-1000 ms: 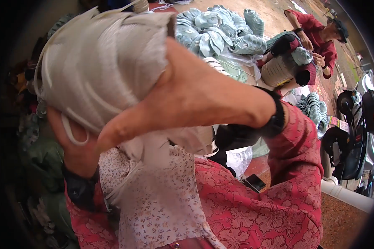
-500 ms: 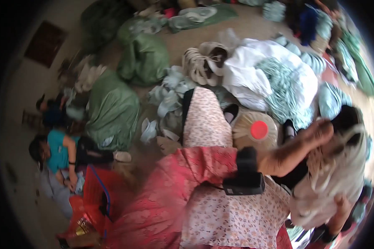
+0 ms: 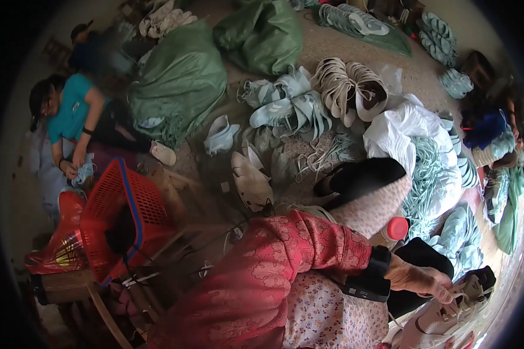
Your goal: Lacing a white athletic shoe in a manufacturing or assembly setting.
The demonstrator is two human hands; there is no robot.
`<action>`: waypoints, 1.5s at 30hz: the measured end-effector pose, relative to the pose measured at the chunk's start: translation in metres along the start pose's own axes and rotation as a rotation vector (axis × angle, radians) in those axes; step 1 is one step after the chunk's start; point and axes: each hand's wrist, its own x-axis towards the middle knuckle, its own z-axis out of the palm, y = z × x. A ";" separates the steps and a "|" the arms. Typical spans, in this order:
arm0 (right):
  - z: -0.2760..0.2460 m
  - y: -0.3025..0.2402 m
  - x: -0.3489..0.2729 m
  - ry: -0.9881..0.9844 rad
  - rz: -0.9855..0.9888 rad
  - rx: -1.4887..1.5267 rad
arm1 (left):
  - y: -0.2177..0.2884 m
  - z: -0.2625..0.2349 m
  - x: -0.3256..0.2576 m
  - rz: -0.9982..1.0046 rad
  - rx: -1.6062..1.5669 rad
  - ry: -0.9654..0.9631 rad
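Note:
My left hand (image 3: 420, 278), below a red patterned sleeve and a black wrist-worn device (image 3: 367, 282), reaches to the lower right. Its fingers are closed on a pale shoelace (image 3: 461, 298) at the top of a beige-white shoe (image 3: 435, 323). The shoe lies tilted beside my lap, with its dark-lined opening toward the upper right and its lower part cut off by the dark rim. A floral apron (image 3: 332, 308) covers my lap. No part of my right hand can be made out.
A red basket (image 3: 122, 224) with a blue rim stands at left, near a seated person in a teal shirt (image 3: 78, 110). Ahead lie green sacks (image 3: 180, 81), pale-blue shoe parts (image 3: 291, 104), beige shoe uppers (image 3: 350, 87), a white sack (image 3: 390, 131) with pale-green laces (image 3: 422, 174) and a red-lidded jar (image 3: 397, 228).
The view has swung left. My left hand has gone from above the raised shoe to its laces, and the shoe sits lower right. My right hand, earlier under the shoe, is out of sight.

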 end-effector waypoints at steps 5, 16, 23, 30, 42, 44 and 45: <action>-0.007 0.031 0.009 0.208 0.026 0.026 | 0.013 -0.006 -0.013 -0.037 0.181 -0.134; -0.243 0.269 -0.247 0.885 0.295 0.740 | 0.044 -0.110 -0.074 -0.138 0.404 0.295; -0.203 0.389 -0.384 0.950 0.699 0.615 | 0.032 -0.086 -0.051 -0.251 0.336 0.336; -0.061 0.479 -0.400 0.823 1.012 0.982 | 0.033 -0.101 -0.062 -0.328 0.509 0.335; 0.026 0.618 -0.307 1.056 0.886 0.754 | 0.027 -0.098 -0.061 -0.335 0.481 0.383; 0.039 0.627 -0.305 0.939 0.879 0.832 | 0.024 -0.101 -0.059 -0.379 0.469 0.389; 0.034 0.616 -0.284 0.896 1.010 0.798 | 0.028 -0.097 -0.067 -0.380 0.483 0.407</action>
